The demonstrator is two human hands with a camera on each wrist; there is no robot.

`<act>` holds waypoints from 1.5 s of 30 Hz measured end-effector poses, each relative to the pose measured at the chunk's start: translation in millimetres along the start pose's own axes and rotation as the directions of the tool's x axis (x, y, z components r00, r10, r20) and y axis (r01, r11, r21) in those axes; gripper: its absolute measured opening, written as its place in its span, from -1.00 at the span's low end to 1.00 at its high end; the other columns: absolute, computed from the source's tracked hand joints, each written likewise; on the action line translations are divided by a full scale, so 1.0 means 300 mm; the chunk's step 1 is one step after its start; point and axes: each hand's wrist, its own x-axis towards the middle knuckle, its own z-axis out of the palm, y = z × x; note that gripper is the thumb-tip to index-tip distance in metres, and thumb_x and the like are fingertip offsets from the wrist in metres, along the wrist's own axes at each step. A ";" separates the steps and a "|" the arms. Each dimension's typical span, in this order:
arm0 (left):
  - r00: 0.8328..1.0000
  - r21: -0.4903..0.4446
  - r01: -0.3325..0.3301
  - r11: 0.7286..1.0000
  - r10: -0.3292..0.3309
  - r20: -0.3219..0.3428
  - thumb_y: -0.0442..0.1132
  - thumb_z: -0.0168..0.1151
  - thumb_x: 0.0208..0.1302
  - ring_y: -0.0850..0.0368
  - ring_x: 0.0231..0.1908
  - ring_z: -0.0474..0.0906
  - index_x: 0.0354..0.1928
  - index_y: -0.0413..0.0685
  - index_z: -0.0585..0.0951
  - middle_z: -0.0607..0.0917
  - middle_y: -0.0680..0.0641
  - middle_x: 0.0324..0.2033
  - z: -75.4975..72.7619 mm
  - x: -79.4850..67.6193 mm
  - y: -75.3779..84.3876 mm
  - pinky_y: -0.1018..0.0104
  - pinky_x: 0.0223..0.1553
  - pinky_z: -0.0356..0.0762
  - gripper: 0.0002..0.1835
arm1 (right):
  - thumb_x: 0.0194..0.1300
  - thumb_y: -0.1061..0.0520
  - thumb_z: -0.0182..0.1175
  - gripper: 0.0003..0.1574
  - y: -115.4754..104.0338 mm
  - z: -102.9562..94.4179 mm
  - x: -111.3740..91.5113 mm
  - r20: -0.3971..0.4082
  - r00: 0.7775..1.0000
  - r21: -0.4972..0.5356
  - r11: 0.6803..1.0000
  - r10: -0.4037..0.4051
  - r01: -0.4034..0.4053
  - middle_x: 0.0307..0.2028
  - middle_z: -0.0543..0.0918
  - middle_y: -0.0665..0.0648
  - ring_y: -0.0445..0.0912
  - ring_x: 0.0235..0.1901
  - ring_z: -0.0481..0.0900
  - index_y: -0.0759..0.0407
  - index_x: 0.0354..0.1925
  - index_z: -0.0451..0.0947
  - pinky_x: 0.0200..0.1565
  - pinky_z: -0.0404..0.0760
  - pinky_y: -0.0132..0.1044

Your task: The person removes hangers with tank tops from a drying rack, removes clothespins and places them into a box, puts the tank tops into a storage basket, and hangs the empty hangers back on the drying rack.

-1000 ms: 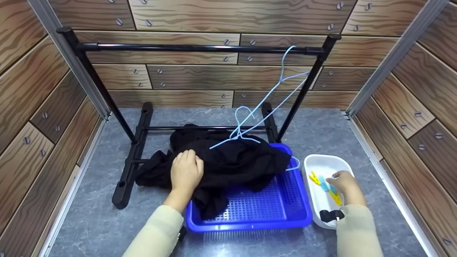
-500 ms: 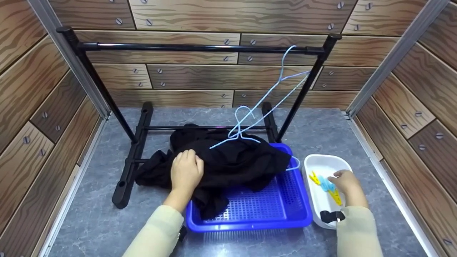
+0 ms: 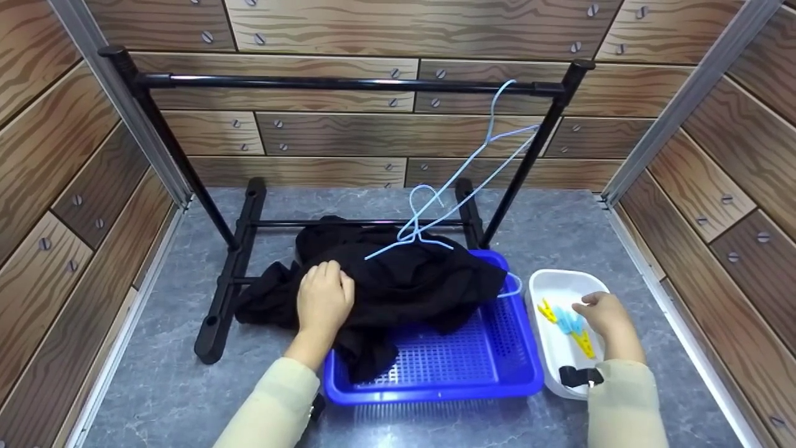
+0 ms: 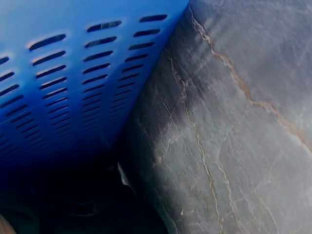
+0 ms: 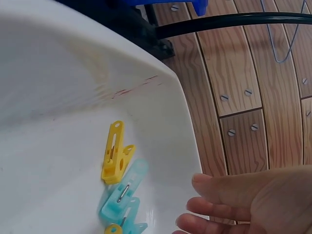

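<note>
My left hand (image 3: 324, 295) grips a black garment (image 3: 404, 274) lying bunched over the blue basket (image 3: 435, 394) and the rack's base. A light blue hanger (image 3: 415, 231) has its hook and shoulders showing over the cloth; another light blue loop (image 3: 517, 285) pokes out at the cloth's right edge. My right hand (image 3: 610, 320) is over the right side of a white tub (image 3: 569, 280), fingers loosely extended, nothing between them. In the right wrist view, yellow (image 5: 115, 153) and pale blue clothespins (image 5: 122, 192) lie in the tub, apart from the fingers.
A black clothes rack (image 3: 348, 83) stands behind the basket. One light blue hanger (image 3: 491, 118) hangs from its rail near the right post, slanting down across the hanger on the garment. Wood-patterned walls (image 3: 336, 134) enclose three sides of the grey marbled floor (image 3: 155, 373).
My right hand has drawn slightly right, away from the clothespins, which show more fully. The left hand keeps its grip on the garment. The hanging hanger has swayed slightly.
</note>
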 end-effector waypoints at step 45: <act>0.999 0.005 -0.015 1.000 0.015 -0.031 -0.27 0.02 0.20 -0.22 -0.52 0.45 -0.54 -0.21 0.44 0.48 -0.18 -0.61 0.005 -0.003 -0.001 -0.02 -0.39 0.45 -0.80 | 0.53 -0.21 -0.04 -0.21 -0.220 -0.090 -0.143 -0.123 0.972 -0.033 0.980 -0.199 0.197 0.12 0.50 0.55 0.42 0.10 0.47 0.52 0.18 0.42 0.10 0.41 0.28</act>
